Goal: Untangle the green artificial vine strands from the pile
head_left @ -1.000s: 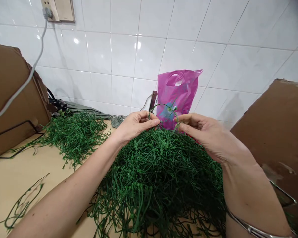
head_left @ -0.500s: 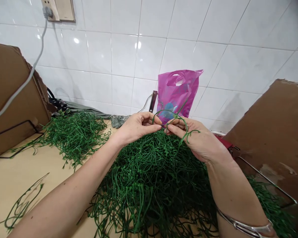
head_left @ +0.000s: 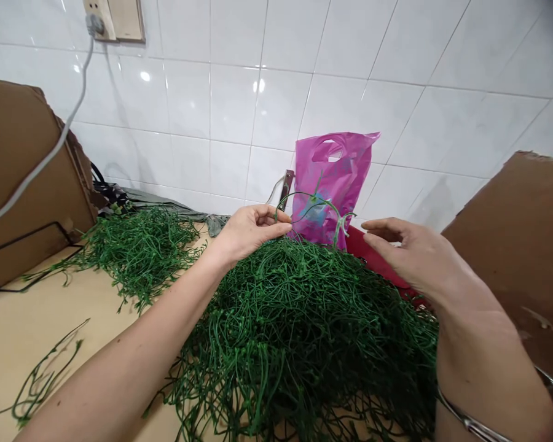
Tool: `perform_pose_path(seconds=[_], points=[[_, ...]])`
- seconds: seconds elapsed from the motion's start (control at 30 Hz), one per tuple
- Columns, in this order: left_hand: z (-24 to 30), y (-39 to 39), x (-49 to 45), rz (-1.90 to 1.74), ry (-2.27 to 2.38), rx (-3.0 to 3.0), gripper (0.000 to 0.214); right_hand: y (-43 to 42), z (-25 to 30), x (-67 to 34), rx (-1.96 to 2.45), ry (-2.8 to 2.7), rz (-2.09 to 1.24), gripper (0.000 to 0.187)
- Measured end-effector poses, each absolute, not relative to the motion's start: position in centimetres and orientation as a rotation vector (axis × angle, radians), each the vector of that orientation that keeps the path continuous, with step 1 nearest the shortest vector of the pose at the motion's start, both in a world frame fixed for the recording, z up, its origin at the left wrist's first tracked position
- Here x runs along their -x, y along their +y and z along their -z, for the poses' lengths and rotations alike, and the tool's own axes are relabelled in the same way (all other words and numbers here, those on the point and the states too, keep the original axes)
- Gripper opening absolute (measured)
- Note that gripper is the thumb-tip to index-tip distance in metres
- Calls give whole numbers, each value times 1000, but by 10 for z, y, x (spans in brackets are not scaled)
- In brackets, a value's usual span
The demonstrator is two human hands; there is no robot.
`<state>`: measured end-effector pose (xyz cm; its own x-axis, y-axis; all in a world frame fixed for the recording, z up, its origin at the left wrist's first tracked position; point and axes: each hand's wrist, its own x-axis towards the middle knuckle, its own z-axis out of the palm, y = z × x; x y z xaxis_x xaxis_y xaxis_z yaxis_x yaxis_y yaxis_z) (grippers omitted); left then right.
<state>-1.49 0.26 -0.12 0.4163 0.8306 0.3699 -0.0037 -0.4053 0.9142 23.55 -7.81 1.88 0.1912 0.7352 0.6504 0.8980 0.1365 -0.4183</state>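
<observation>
My left hand (head_left: 257,230) pinches a thin green artificial plant stem (head_left: 316,197) between thumb and fingertips. The stem arches to the right in front of a pink plastic bag, its branched tip hanging free. My right hand (head_left: 410,252) hovers apart from the stem on the right, thumb and fingers slightly parted, with nothing visible between them. Below both hands spreads a large heap of similar green stems (head_left: 299,319).
A smaller pile of stems (head_left: 141,248) and a few loose stems (head_left: 41,374) lie on the tan table (head_left: 105,334). The pink bag (head_left: 336,172) leans on the tiled wall. Cardboard boxes (head_left: 18,166) flank both sides. A grey power cord (head_left: 50,153) hangs at left.
My right hand has let go of the stem and moved right, its fingers parting. The stem stays in my left hand, which has barely shifted.
</observation>
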Motion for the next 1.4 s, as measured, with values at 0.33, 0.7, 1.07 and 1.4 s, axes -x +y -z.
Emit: perform_pose_path(seconds=[0.33,0.7,1.07,1.4], points=[[2,-4,8,-1094,639,-1719,20,-70,-4,-162,1292,-1742,-482,24],[4,-1,12,-910,652,-1958,19,-63,5,-167,1262,-1745,-319,16],[1,-7,11,-814,474,-1622,27,-71,-2,-162,1191,-1815,-505,26],[4,-5,10,-866,452,-1693,29,-66,1,-163,1209,-1703,-519,12]])
